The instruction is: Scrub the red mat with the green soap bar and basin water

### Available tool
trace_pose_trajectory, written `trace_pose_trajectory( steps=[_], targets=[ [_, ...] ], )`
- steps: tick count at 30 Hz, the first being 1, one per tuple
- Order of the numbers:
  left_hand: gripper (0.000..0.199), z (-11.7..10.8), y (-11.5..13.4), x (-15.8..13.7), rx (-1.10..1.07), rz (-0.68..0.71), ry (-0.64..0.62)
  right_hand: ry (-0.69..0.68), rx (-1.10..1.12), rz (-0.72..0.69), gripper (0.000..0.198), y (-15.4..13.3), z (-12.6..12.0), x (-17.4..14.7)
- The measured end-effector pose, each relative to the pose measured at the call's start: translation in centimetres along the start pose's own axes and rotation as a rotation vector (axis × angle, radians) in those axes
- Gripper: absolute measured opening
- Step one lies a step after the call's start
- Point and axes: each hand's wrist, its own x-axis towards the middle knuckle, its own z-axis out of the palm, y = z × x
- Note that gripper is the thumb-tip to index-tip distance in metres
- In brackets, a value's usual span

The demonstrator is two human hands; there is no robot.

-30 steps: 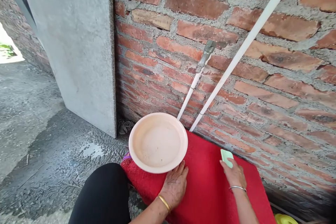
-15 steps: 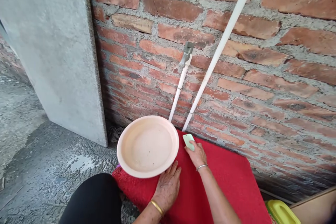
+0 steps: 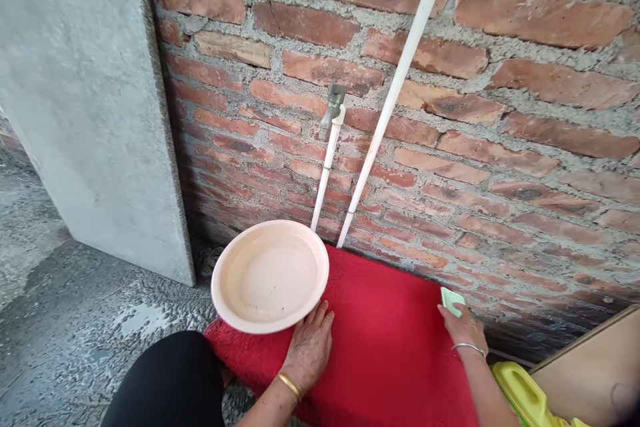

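A red cloth (image 3: 385, 340) lies spread over a low surface by the wall. My left hand (image 3: 309, 347) rests flat on it, palm down, with its fingertips at the rim of a pale pink basin (image 3: 223, 303). The basin sits on the cloth's left end, with a few dark specks on its bottom. Over at the cloth's right edge, my right hand (image 3: 464, 328) is closed around a pale green brush-like block (image 3: 451, 299). Its underside is hidden, so bristles cannot be seen.
A brick wall (image 3: 310, 70) with a tap (image 3: 333, 107) and a white pipe (image 3: 385, 117) rises behind. On the left a grey slab (image 3: 100, 113) leans over wet floor (image 3: 145, 317). A yellow plastic container (image 3: 523, 393) and a cardboard-coloured panel (image 3: 595, 360) stand at lower right.
My right hand has slid the pale green block from beside the basin to the cloth's right edge. My left hand stays by the basin. The view has shifted slightly to the right.
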Motion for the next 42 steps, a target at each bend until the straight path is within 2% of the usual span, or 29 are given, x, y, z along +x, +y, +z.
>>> trace_pose_trajectory(
  steps=[3,7,9,14,16,18,22,24,29,32,34,37,42],
  targets=[
    [0.047,-0.6,0.1,0.1,0.012,0.011,0.001,-0.04,0.09,0.041,0.06,0.8,0.2,-1.6],
    [0.045,-1.4,0.3,0.2,0.028,0.022,0.004,-0.079,0.171,-0.155,0.059,1.1,1.8,-5.4],
    [0.045,-1.6,0.3,0.3,0.043,0.024,0.001,-0.084,0.153,-0.2,0.058,1.8,2.4,-6.7],
    [0.043,-1.5,0.1,0.4,0.066,0.033,0.037,-0.022,0.127,-0.024,0.064,5.4,1.8,-6.6],
    [0.042,-1.3,-0.2,0.4,0.064,0.037,0.068,-0.012,0.124,0.002,0.068,6.3,1.7,-6.5],
    [0.041,-1.2,-0.4,0.5,0.061,0.047,0.085,-0.01,0.147,-0.048,0.066,6.2,2.1,-7.1],
    [0.04,-1.1,-0.8,0.5,0.061,0.066,0.102,-0.004,0.119,-0.264,0.054,4.8,3.5,-8.9],
    [0.04,-1.1,-1.0,0.5,0.071,0.073,0.108,0.014,0.077,-0.304,0.052,4.7,3.5,-9.0],
    [0.041,-1.3,-1.1,0.6,0.11,0.087,0.087,0.028,-0.025,-0.097,0.054,7.2,1.8,-7.6],
    [0.041,-1.4,-1.1,0.7,0.114,0.085,0.081,0.075,-0.001,-0.069,0.055,7.7,1.0,-7.6],
    [0.041,-1.4,-1.0,0.7,0.11,0.078,0.078,0.051,0.121,-0.114,0.053,6.8,1.0,-8.6],
    [0.04,-1.3,-1.1,0.7,0.108,0.072,0.081,-0.028,0.294,-0.281,0.045,3.5,1.8,-11.7],
    [0.04,-1.2,-1.4,0.8,0.112,0.073,0.098,-0.103,0.316,-0.602,0.033,-2.5,3.8,-18.0]
  ],
)
